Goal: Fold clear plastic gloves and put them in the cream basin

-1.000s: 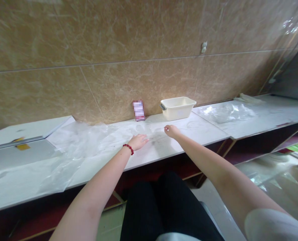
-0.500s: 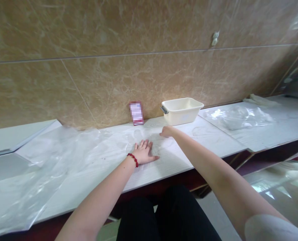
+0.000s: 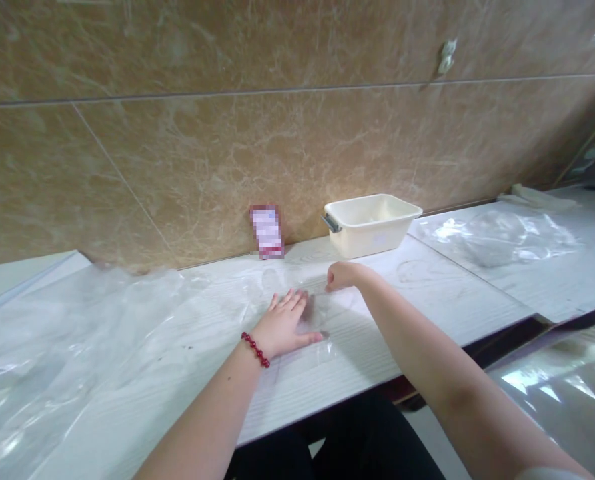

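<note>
Brown marbled tile [image 3: 202, 153] backs the pale, wood-grained desk [image 3: 197, 383], where your clear film [image 3: 326, 348] lies just in front of you, its outline hard to follow against the grain. Your left hand [image 3: 280, 327] rests over it, fingers and thumb spread apart, probably so the palm can press it flat and stop it sliding. Your right hand [image 3: 342, 275] is beyond, fingers curled together near the film's far side; that suits nipping or steadying an edge, but you cannot tell from this angle whether anything is clamped in it.

Behind your right hand, a cream tub [image 3: 372, 240] with a grey handle [image 3: 331, 223] sits near the wall, limiting reach that way. A small blurred-out panel [image 3: 267, 231] leans upright against the tile, perhaps for easy viewing. Loose plastic [image 3: 122, 320] sprawls to your left and could snag your forearm; more crumpled plastic [image 3: 507, 237] lies right of the tub, with a pale cloth [image 3: 537, 197] beyond.
</note>
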`<state>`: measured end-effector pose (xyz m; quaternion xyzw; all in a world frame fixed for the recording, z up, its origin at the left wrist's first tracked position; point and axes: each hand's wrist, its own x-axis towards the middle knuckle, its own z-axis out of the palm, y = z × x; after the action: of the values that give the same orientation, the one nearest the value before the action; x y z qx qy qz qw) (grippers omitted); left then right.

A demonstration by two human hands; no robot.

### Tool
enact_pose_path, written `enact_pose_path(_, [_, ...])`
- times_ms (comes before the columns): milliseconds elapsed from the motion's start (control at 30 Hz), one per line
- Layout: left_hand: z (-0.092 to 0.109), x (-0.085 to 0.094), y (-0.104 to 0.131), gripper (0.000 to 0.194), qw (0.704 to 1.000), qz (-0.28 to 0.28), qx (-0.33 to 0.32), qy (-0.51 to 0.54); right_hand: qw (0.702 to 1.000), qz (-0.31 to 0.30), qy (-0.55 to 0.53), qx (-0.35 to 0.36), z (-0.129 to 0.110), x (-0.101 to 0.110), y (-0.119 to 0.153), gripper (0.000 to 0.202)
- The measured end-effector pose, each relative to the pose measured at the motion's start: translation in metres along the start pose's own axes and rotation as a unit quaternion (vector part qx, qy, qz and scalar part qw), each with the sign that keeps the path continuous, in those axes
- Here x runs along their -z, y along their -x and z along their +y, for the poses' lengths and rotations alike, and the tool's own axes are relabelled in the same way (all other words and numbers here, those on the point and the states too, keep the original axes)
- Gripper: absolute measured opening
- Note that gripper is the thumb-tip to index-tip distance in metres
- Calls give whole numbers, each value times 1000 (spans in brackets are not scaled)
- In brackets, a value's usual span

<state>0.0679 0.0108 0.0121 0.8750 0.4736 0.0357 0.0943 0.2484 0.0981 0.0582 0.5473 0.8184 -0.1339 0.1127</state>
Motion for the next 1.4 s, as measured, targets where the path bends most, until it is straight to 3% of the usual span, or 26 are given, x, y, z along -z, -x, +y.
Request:
enact_pose_path(200, [0,-4,0,80,1000,-9,-14,0,999,34,12,31,0,-5,-2,17])
enact_pose_path(367, [1,-6,-3,73,1000,2,-22,15,991,106,-45,64,5,-8,-7,19])
enact_pose_path(467, [1,-5,-7,58,997,57,-8,47,983,125,-82,109,4,-10,-6,24])
enact_pose_path(567, [-2,-6,-13,40,977,158,57,130,970,134,-129,158,-1,-11,-3,27])
enact_pose_path(667, [-3,-8,-18,31,918,194,156,310,955,104,-201,189,-6,-13,0,28])
enact_pose_path(733, [-1,-9,-20,31,834,164,211,483,945,80,-242,206,-9,-14,1,28])
enact_pose_path(833, [6,-8,-21,30,684,135,230,679,932,75,-272,226,-12,-16,3,27])
enact_pose_path(867, [8,-7,-20,31,653,137,224,710,929,72,-278,232,-14,-16,3,27])
enact_pose_path(933, [10,-4,-20,33,624,149,215,736,922,55,-295,244,-16,-16,5,28])
enact_pose_path(1067, [8,-1,-18,29,625,164,210,733,894,11,-350,279,-21,-15,9,23])
enact_pose_path(1167, [4,-1,-18,26,646,171,225,710,884,18,-373,282,-21,-14,9,18])
enact_pose_path(1267, [0,-3,-18,26,695,177,241,654,909,46,-316,266,-16,-12,8,15])
enact_pose_path(1400, [-7,-7,-17,37,793,176,277,514,950,72,-136,270,-11,-9,6,14])
